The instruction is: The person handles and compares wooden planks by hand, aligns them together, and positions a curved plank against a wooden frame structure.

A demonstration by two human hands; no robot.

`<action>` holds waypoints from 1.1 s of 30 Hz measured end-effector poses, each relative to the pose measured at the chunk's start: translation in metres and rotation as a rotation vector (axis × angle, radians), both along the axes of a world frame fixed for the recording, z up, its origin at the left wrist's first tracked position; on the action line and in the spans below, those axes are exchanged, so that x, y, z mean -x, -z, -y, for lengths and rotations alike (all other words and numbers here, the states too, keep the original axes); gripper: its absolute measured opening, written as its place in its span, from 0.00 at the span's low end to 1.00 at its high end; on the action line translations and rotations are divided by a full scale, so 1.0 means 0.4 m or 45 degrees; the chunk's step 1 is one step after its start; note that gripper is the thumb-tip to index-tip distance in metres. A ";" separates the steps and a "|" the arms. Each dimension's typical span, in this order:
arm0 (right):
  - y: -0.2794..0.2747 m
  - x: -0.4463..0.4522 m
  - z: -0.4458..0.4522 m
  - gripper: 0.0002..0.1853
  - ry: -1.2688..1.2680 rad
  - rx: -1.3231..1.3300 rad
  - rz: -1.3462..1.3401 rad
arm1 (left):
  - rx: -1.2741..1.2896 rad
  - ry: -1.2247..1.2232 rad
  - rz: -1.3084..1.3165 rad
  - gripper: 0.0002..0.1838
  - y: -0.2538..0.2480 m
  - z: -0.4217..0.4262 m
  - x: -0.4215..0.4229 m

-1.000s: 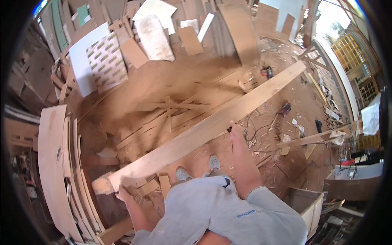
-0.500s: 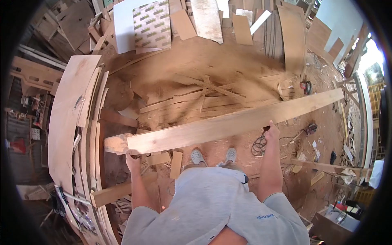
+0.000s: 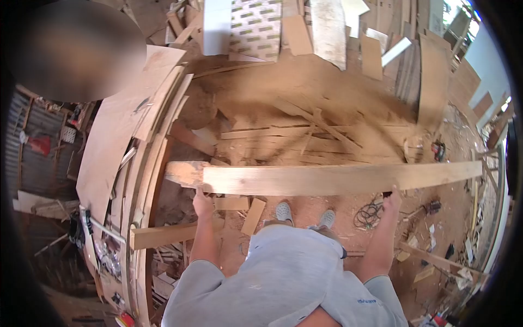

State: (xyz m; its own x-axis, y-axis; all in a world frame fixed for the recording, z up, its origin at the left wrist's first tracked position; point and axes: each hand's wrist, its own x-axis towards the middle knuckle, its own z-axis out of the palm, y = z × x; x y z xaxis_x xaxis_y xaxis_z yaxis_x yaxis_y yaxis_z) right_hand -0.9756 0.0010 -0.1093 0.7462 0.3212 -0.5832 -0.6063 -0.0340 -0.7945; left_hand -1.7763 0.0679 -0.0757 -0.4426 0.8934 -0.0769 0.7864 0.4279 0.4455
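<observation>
A long wooden plank (image 3: 305,179) spans the view in front of me, nearly level, its left end rough and darker. My left hand (image 3: 203,204) is closed on its lower edge, close to that rough end. Farther right, my right hand (image 3: 392,200) grips the same lower edge, with something small and dark beside the fingers that I cannot make out. Parts of the fingers of both hands are hidden behind the wood. My two shoes show on the floor below the plank.
Stacked boards (image 3: 128,131) lean along the left. Sheets and offcuts (image 3: 256,30) stand at the back. Loose wood strips (image 3: 321,128) lie on the dusty ground. A coiled cable (image 3: 369,214) and a dark power tool (image 3: 432,207) are at right. A thick beam (image 3: 171,234) juts out at left.
The plank has gone from slanting up to the right to nearly level, as its right end came down. My view has turned left, and both hands keep their hold.
</observation>
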 end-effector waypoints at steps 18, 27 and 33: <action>-0.053 0.016 -0.014 0.20 -0.011 0.110 0.015 | -0.106 -0.089 0.055 0.26 0.106 0.012 0.040; 0.035 -0.020 0.015 0.21 -0.128 -0.047 0.005 | 0.040 -0.071 0.162 0.24 -0.055 -0.002 -0.029; 0.008 0.078 0.045 0.10 -0.060 -0.134 0.080 | 0.560 0.175 -0.350 0.64 -0.165 -0.088 -0.108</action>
State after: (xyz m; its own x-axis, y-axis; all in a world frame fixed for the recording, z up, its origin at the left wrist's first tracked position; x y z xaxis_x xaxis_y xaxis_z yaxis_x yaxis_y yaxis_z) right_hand -1.0070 -0.0169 -0.1126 0.7626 0.4137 -0.4973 -0.5551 0.0238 -0.8314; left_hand -1.7330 0.1029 -0.0096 -0.3803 0.8541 -0.3549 0.9108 0.4125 0.0168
